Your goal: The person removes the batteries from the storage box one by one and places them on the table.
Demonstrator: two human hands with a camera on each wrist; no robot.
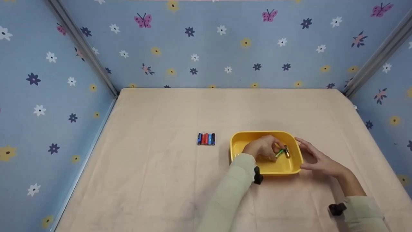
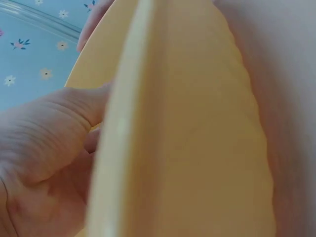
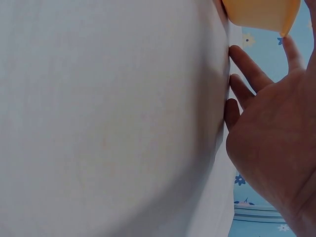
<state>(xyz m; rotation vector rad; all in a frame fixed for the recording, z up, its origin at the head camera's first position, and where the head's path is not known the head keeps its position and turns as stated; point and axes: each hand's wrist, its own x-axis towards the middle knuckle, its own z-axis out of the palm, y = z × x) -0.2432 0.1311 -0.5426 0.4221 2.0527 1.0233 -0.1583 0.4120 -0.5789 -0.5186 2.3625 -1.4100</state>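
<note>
My left hand (image 1: 265,147) reaches down inside a yellow plastic bin (image 1: 280,172), thumb and fingers pinching a green battery (image 1: 279,153). Next to that battery, a black and gold battery (image 1: 287,151) lies in the bin. In the left wrist view the bin's near wall (image 2: 207,123) hides the fingertips and whatever they hold. My right hand (image 1: 322,161) is at the bin's right side, its fingers spread; the thumb is at the rim in the right wrist view, near the bin's corner (image 3: 261,15).
Left of the bin, several batteries (image 1: 206,139) in blue, red and dark colours lie side by side in a row. A beige cloth (image 1: 145,154) covers the table. Blue flowered panels (image 1: 222,48) stand behind and at both sides.
</note>
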